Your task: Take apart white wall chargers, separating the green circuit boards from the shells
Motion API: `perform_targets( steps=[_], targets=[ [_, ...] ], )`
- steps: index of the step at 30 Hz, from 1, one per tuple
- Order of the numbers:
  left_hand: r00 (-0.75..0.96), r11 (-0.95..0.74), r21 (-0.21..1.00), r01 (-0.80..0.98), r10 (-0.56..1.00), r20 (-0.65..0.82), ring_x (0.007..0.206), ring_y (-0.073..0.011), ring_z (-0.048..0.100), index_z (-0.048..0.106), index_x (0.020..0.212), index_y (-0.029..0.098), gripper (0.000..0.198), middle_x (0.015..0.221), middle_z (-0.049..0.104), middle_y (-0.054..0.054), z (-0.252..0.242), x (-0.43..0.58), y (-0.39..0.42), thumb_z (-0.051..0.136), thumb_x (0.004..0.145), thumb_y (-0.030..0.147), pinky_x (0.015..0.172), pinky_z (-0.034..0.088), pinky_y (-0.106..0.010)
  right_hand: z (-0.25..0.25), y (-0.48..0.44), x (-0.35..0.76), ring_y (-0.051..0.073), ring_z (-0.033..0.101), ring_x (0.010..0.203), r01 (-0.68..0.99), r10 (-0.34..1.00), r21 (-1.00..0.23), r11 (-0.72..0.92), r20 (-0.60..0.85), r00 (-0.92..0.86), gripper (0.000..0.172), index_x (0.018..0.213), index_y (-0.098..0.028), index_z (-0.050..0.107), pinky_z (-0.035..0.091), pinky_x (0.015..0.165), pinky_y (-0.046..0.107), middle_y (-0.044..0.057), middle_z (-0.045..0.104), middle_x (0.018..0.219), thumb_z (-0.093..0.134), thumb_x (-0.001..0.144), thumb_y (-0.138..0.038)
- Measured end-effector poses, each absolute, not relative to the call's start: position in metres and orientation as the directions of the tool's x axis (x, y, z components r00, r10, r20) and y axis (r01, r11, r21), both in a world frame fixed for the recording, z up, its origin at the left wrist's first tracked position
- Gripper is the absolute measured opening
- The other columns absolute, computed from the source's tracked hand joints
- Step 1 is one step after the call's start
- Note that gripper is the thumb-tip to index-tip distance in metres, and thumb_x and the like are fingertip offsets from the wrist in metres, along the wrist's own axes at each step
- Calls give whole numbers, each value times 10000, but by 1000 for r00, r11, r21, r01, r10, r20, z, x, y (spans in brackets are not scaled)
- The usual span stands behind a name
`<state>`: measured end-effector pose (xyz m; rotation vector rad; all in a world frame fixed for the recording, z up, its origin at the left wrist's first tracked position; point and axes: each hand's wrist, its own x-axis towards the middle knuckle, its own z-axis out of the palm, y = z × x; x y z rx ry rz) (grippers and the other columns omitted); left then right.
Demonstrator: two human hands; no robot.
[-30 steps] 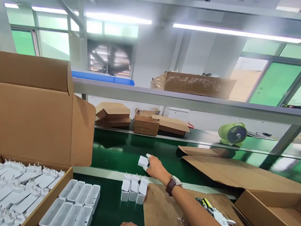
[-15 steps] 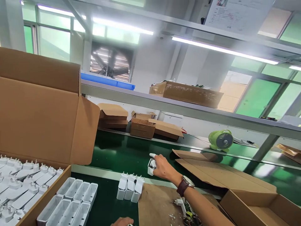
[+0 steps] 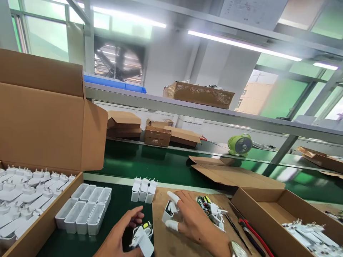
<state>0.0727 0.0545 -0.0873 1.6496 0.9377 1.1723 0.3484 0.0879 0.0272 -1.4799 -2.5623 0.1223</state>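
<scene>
My right hand [image 3: 191, 219], with white finger cots on thumb and forefinger, pinches a white charger shell [image 3: 168, 211] above a brown cardboard sheet [image 3: 171, 241]. My left hand [image 3: 119, 237] at the bottom edge holds a white plug part with a circuit board [image 3: 142, 236] showing yellow and green components. Three assembled white chargers [image 3: 144, 190] stand upright just beyond both hands. A pile of circuit boards [image 3: 210, 208] lies on the cardboard right of my right hand.
An open carton of white plug caps [image 3: 24, 189] stands at the left, with empty white shells [image 3: 85, 210] in rows beside it. An open box [image 3: 289, 217] holds parts at the right. Red-handled pliers [image 3: 253, 233] lie nearby. The green conveyor belt [image 3: 160, 166], a green fan [image 3: 239, 144] and cartons lie beyond.
My right hand has drawn back from the green belt to the cardboard sheet, carrying the white shell. My left hand has come up into view holding a plug part.
</scene>
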Motion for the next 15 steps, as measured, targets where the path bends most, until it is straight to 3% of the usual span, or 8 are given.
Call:
perform_targets(
  steps=[4,8,10,15],
  targets=[
    [180,-290,955,55,944,276,1187,-269,693,498,1534,288,647,1341,701,-115,-81,70,51,684,968,539,1039,565,-396,20,69,337,248,597,1233,618,699,-329,714,286,-655,382,1387,-239,539,502,1056,426,114,625,1351,595,1010,-236],
    [229,-191,980,-48,953,197,1234,-271,677,547,1479,277,584,1332,707,-100,-75,69,50,567,1017,634,1073,541,-382,-9,59,326,227,598,1335,535,666,-429,728,253,-702,529,1424,-289,479,490,1128,368,96,604,1456,687,944,-216],
    [261,-164,983,-85,948,181,1277,-287,658,589,1442,283,555,1354,706,-96,-75,67,49,546,1023,644,1100,527,-398,-24,55,321,225,645,1281,564,699,-444,696,244,-672,547,1414,-296,479,518,1090,352,85,656,1401,702,923,-207],
    [270,-225,966,-128,929,252,1264,-305,659,653,1387,297,521,1336,696,-89,-71,65,42,522,1027,651,1099,525,-413,-44,53,306,188,725,1059,491,680,-485,724,378,-628,332,1196,-274,573,559,945,294,38,734,1194,639,890,-163]
  ],
)
